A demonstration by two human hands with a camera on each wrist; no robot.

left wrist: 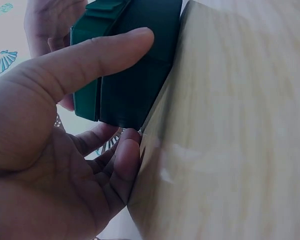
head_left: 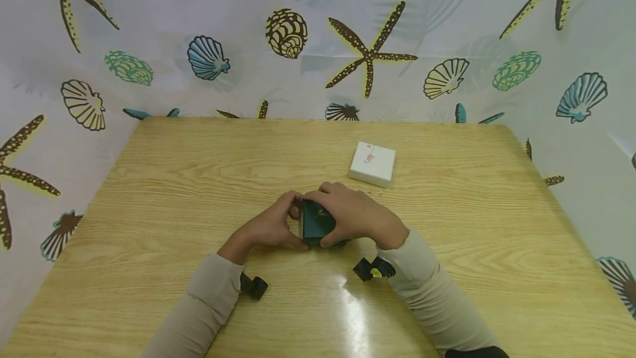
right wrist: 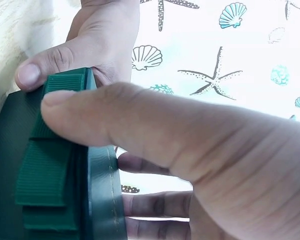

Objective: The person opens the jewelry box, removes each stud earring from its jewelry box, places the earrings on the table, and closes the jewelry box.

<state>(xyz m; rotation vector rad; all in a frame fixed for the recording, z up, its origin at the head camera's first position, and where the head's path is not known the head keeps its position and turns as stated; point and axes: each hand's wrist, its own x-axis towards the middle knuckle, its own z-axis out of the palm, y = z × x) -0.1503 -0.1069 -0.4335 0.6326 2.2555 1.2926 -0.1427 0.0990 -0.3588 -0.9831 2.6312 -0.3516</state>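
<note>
A small dark green gift box (head_left: 316,224) with gold script on its lid sits on the table between both hands. A ribbed green ribbon bow (right wrist: 44,172) decorates its front, and the lid (right wrist: 106,200) looks closed down on the base (left wrist: 135,85). My left hand (head_left: 270,229) holds the base from the left, thumb along the front and fingers curled behind. From the right, my right hand (head_left: 355,214) grips the lid, its thumb over the bow and its fingers at the back. The box's right part is hidden under the right hand in the head view.
A white box (head_left: 374,163) with a pink print lies beyond the right hand. A thin, small gold-coloured item (head_left: 376,192) lies just in front of it, partly hidden by that hand. Shell-patterned cloth (head_left: 238,10) surrounds the wooden table (head_left: 189,170).
</note>
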